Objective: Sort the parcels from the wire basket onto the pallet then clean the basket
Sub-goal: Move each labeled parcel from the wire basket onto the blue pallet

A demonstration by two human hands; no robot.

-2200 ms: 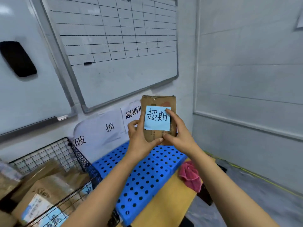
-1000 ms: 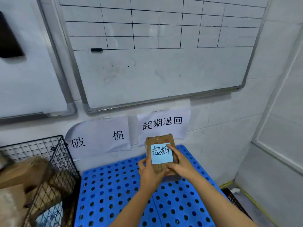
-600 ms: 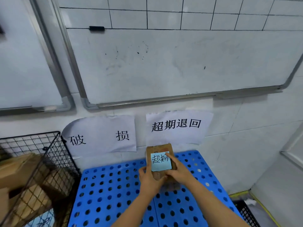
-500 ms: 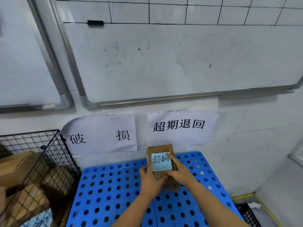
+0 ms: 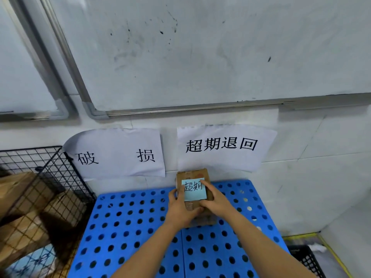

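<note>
We are now holding the cardboard parcel (image 5: 192, 173) low over the back of the blue perforated pallet (image 5: 130, 227), right under the paper sign reading 超期退回 (image 5: 220, 146). Two seconds ago we were holding it up in front of the whiteboard (image 5: 200, 57). Our left hand (image 5: 180, 209) is curling round the parcel's left edge. Our right hand (image 5: 215, 203) is clasping its right side, with one fingertip lying on the blue note (image 5: 194, 190) stuck to the parcel's face. Both hands are covering the parcel's lower end, so we cannot tell whether it is touching the pallet. At the left, the wire basket (image 5: 50, 177) is cut off by the frame, and the brown parcels inside it (image 5: 22, 189) are blurring behind the mesh. The 破损 sign (image 5: 116, 155) is hanging beside the first.
</note>
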